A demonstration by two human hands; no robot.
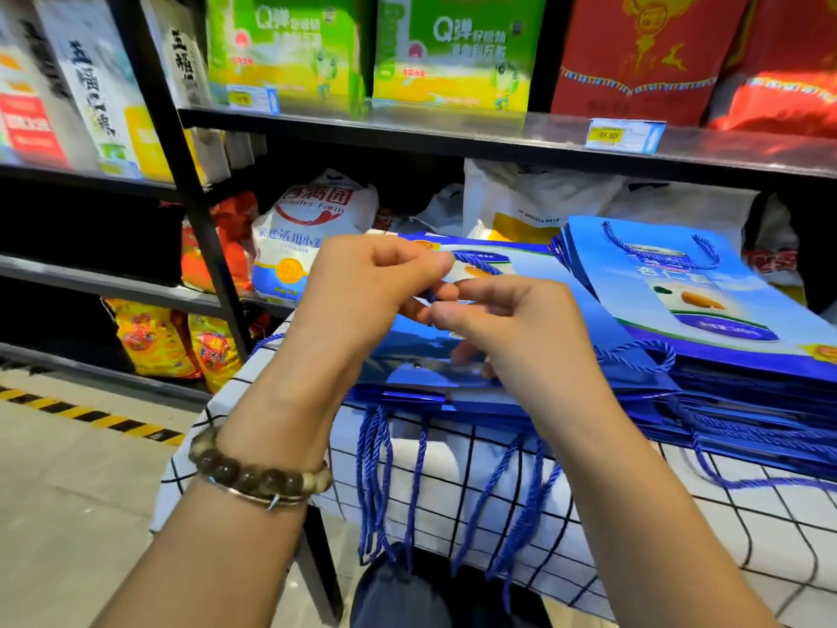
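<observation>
A stack of flat blue gift bags [534, 283] lies on a small table covered by a white checked cloth [770, 528]. A blue rope handle [475, 261] runs from the top bag to my fingers. My left hand [362, 287], with a bead bracelet on its wrist, pinches this rope above the bag. My right hand [512, 324] pinches the same rope just beside the left fingertips, its lower fingers touching the bag. A second stack of blue bags [688, 292] lies to the right, overlapping the first.
Several blue rope handles [380, 469] hang over the table's near edge. Black shelves [407, 124] behind hold green boxes [290, 47], red packs [643, 52] and a white flour sack [312, 228]. A yellow-black floor stripe [90, 414] runs at the left.
</observation>
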